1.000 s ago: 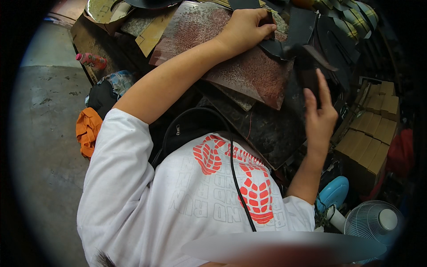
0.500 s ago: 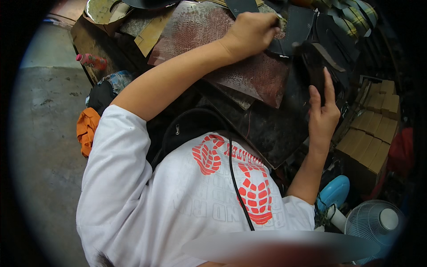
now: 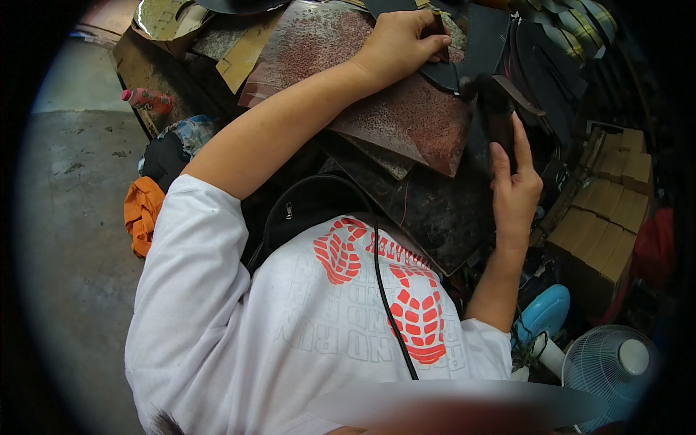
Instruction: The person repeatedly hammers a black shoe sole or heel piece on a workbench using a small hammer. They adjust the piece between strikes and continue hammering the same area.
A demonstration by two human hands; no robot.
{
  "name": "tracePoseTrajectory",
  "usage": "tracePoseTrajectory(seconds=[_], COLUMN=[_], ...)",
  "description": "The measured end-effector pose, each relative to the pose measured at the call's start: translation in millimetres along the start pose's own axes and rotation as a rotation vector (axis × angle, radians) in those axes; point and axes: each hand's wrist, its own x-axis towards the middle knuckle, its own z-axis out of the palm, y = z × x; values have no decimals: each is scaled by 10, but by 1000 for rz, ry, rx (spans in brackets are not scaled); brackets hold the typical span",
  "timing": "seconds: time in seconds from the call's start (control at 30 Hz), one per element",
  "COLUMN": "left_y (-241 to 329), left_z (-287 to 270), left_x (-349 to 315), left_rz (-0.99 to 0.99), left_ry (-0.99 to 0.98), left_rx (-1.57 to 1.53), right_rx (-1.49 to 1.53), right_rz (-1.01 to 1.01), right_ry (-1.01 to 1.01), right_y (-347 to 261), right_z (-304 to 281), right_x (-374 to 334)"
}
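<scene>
My left hand [image 3: 406, 45] is at the top middle over a worn, reddish-brown board [image 3: 319, 43]. Its thumb and fingers are closed on the edge of a black leather-like piece [image 3: 441, 75], partly hidden by the hand. To the right, my right hand [image 3: 518, 181] grips the dark handle of what looks like a hammer [image 3: 499, 119]. Its blunt end points left, close to the black piece, and a curved grey-brown end points right. My thumb and forefinger lie along the handle. More black cut pieces [image 3: 487, 40] lie beyond the hammer.
Stacked brown boxes [image 3: 591, 232] stand at the right, above a white fan [image 3: 609, 373] and a blue round object [image 3: 544, 315]. A pink bottle [image 3: 148, 100] lies at the table's left edge. An orange cloth [image 3: 143, 210] hangs below it. Yellow card pieces [image 3: 250, 54] lie at the upper left.
My left hand has shifted slightly up and left, and the dark edge between its fingers now shows more. My right hand has moved a little left with the hammer.
</scene>
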Motion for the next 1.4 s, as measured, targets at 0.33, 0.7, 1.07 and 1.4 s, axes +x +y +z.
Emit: tracePoseTrajectory(seconds=[0.33,0.7,1.07,1.4], left_y=[194,162,178,-81], left_z=[96,49,61,-117], left_x=[-40,-49,-76,150], left_rz=[610,461,530,-101], left_ry=[33,43,71,336], left_rx=[432,398,395,-432], right_rx=[363,333,-1,-108], right_rz=[-636,-427,-38,-39], right_ry=[530,267,55,24], right_y=[-861,-656,-316,-250], right_z=[-780,-892,-28,167], right_x=[61,46,161,92])
